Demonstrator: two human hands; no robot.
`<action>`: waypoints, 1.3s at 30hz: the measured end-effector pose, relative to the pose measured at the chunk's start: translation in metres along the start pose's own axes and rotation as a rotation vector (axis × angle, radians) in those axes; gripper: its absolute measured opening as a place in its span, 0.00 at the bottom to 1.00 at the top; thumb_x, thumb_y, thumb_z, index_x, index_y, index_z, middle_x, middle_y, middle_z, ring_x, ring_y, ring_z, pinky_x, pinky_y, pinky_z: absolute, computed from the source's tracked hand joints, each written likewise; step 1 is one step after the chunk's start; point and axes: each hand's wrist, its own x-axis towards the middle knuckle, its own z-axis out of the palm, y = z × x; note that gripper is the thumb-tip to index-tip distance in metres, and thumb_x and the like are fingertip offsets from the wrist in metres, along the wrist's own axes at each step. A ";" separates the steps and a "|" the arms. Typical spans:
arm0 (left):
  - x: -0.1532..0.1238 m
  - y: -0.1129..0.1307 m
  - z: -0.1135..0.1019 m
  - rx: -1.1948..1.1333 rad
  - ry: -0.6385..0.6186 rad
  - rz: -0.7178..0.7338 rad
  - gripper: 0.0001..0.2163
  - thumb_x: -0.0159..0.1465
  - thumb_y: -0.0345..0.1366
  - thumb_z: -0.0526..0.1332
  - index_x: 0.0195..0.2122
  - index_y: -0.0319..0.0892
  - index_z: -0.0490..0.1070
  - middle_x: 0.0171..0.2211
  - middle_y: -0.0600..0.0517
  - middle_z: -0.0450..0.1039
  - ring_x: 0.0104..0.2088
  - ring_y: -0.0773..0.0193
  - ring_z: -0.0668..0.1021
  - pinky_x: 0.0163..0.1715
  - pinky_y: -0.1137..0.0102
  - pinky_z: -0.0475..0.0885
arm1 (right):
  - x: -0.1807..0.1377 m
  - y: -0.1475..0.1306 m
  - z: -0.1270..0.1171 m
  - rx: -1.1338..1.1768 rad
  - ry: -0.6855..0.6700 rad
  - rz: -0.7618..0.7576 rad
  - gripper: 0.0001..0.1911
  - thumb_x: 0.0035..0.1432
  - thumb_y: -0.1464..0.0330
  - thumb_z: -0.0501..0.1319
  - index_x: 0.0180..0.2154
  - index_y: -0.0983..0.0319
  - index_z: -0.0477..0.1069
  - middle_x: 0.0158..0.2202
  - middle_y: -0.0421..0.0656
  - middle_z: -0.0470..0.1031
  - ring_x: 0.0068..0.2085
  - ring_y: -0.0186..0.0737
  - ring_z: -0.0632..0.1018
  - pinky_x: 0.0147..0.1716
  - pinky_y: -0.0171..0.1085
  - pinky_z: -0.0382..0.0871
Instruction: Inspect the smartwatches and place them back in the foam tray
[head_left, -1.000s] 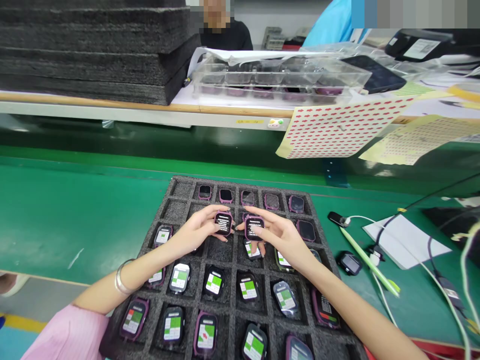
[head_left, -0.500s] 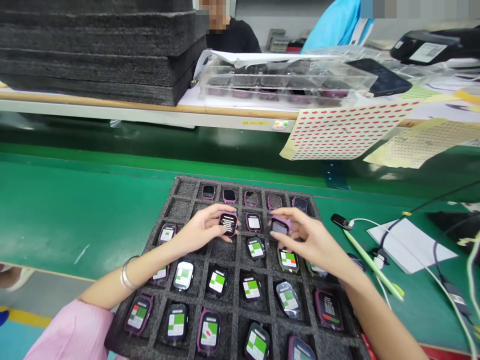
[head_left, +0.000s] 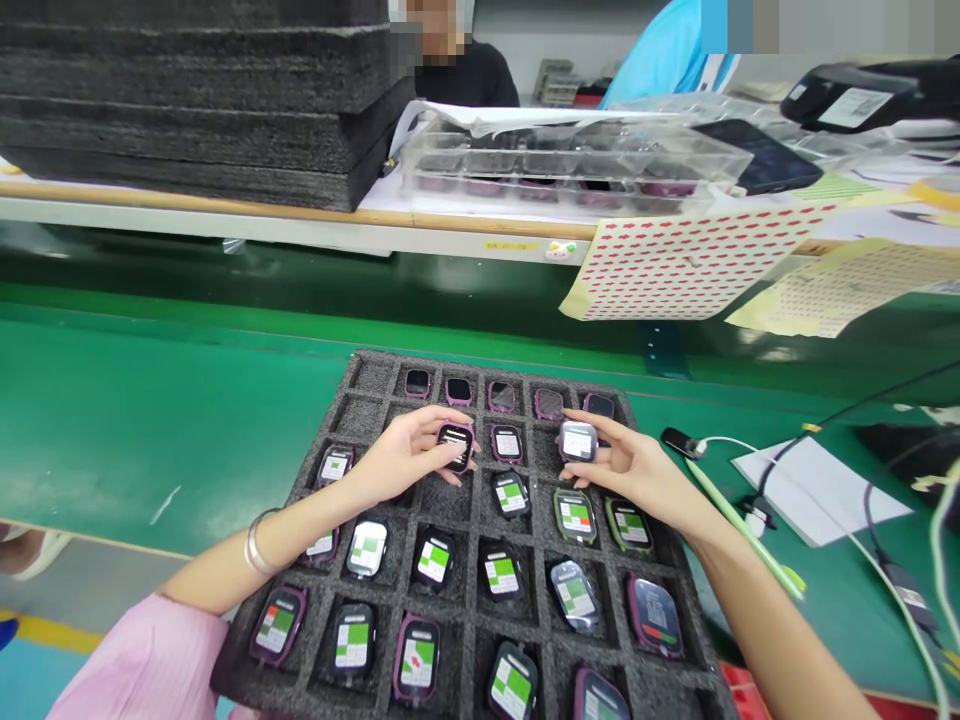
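Note:
My left hand (head_left: 416,452) pinches a purple-framed smartwatch (head_left: 455,447) by its edges, thumb over the lower part of its dark screen with white text. Another smartwatch (head_left: 578,441), showing a pale lit screen, is gripped between the thumb and fingers of my right hand (head_left: 626,462). Both are strapless and held over a black foam tray (head_left: 360,415) with square pockets. Between my hands a purple watch (head_left: 507,443) lies in its pocket. Nearer pockets hold several watches with green-and-white screens, such as a black one (head_left: 435,562); the far row has dark-screened purple ones.
Black foam sheets (head_left: 225,110) are stacked on the shelf beside clear plastic trays (head_left: 540,155) and a phone (head_left: 761,155). A sticker sheet (head_left: 690,260) hangs from the shelf edge. Right of the tray lie a green pen (head_left: 742,525), cables and white paper (head_left: 817,490). Two people are beyond the shelf.
My right hand has moved slightly right and turned its watch, whose face now points toward me and looks bright instead of dark. My left hand stays almost still with its watch.

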 end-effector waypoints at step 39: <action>0.055 0.008 -0.058 1.530 0.295 0.106 0.13 0.68 0.40 0.52 0.38 0.35 0.71 0.38 0.38 0.73 0.46 0.46 0.73 0.46 0.57 0.66 | -0.015 0.026 -0.020 -0.743 0.360 -0.027 0.26 0.51 0.45 0.56 0.34 0.63 0.67 0.26 0.46 0.74 0.24 0.45 0.75 0.24 0.40 0.67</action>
